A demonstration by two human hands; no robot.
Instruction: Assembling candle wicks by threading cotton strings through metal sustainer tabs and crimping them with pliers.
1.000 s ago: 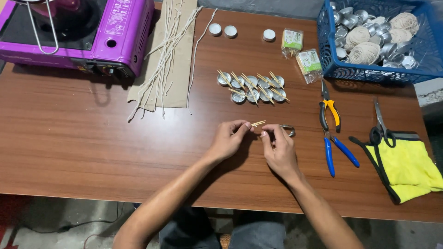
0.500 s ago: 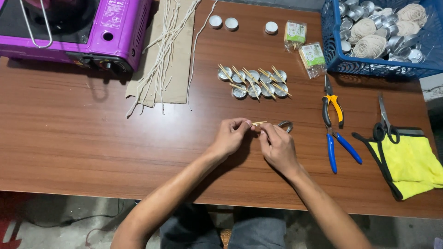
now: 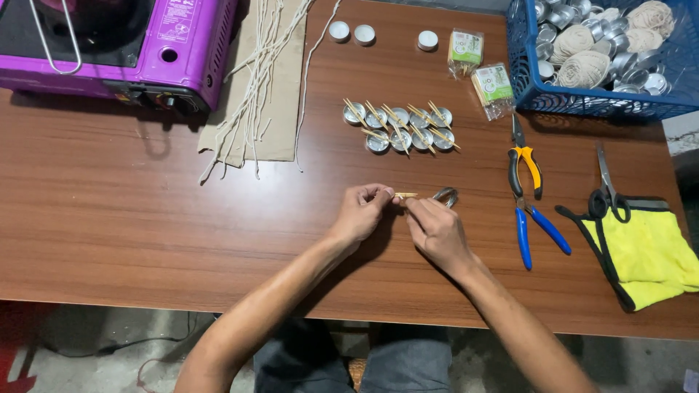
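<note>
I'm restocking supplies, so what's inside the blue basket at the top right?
The blue basket holds balls of pale twine and many small empty metal cups. Whatever lies beneath them is covered, and the basket's far part runs out of the picture.

We have one view only, from a camera worn on the head, looking steeply down over our own forearms onto the brown table (image 3: 109,240). Our left hand (image 3: 360,215) and right hand (image 3: 437,233) sit just below centre, fairly near the lens. The table's far edge lies beyond them, its near edge beneath our arms.
</note>
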